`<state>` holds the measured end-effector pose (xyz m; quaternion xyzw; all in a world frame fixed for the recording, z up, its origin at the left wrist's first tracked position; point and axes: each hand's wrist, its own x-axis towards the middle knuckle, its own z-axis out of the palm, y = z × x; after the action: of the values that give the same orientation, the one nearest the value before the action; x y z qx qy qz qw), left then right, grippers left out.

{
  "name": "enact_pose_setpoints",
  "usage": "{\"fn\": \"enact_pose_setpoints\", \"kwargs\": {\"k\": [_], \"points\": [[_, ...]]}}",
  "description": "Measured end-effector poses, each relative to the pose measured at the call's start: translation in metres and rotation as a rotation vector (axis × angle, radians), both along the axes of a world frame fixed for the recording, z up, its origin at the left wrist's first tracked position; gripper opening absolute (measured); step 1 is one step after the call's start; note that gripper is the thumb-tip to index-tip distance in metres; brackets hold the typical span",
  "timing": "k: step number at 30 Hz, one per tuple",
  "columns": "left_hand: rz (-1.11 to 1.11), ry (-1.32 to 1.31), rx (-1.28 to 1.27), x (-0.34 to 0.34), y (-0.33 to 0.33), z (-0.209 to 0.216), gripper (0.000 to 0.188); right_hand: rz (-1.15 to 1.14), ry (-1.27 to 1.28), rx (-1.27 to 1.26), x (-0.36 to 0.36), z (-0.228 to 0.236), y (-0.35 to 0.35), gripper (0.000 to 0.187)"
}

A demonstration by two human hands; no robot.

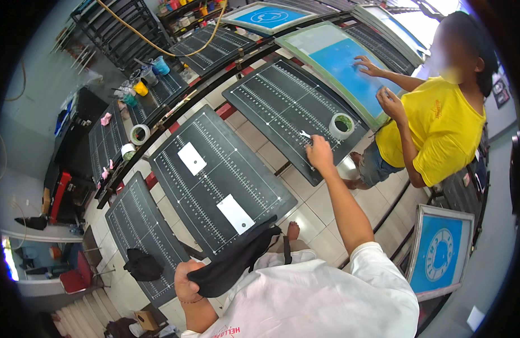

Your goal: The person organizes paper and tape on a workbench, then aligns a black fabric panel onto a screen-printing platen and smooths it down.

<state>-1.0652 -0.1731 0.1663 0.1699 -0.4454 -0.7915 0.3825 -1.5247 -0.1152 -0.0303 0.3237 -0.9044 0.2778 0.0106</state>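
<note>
My left hand (pixel 188 281), low in the view, is closed round a bunched black cloth (pixel 231 270) that stretches up to the right in front of my body. Out to the right, my right hand (pixel 320 153) is over a dark printing board (pixel 271 96) with white scale marks. Its fingers close on a small open-ended wrench (pixel 305 134), whose head sticks out past them; the handle is mostly hidden. A roll of tape (pixel 341 126) lies on the same board, right of that hand. Two white cards (pixel 235 214) rest on the middle board (pixel 215 146).
A person in a yellow shirt (pixel 440 124) stands at the right, hands at a blue framed screen (pixel 344 62). Another framed screen (pixel 440 253) leans at lower right. A black cap-like item (pixel 143 265) lies on the left board. Ink cups (pixel 140 88) and tape rolls (pixel 139 134) are farther left.
</note>
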Motion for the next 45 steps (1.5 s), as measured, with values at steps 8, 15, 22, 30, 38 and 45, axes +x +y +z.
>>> {"fn": "enact_pose_setpoints", "kwargs": {"k": [8, 15, 22, 30, 38, 45], "points": [[0.058, 0.148, -0.096, -0.011, 0.007, 0.022, 0.036, 0.045, 0.004, 0.361, -0.051, -0.043, -0.012, 0.03], [0.069, 0.54, -0.12, 0.017, -0.04, 0.02, 0.021, 0.204, -0.338, 0.316, -0.063, -0.036, -0.047, 0.028], [0.086, 0.626, 0.027, 0.012, -0.079, 0.036, 0.022, 0.35, -1.422, -0.342, -0.038, 0.013, -0.248, 0.013], [-0.049, 0.726, 0.147, 0.03, -0.153, -0.059, 0.026, 0.221, -1.405, -0.387, -0.035, -0.006, -0.486, 0.011], [0.09, 0.484, 0.2, 0.009, -0.209, -0.072, 0.013, 0.009, -1.339, -0.446, -0.052, -0.035, -0.55, 0.014], [-0.043, 0.494, 0.206, 0.012, -0.223, -0.079, 0.014, 0.173, -0.476, -0.206, -0.064, -0.018, -0.328, 0.028]]}}
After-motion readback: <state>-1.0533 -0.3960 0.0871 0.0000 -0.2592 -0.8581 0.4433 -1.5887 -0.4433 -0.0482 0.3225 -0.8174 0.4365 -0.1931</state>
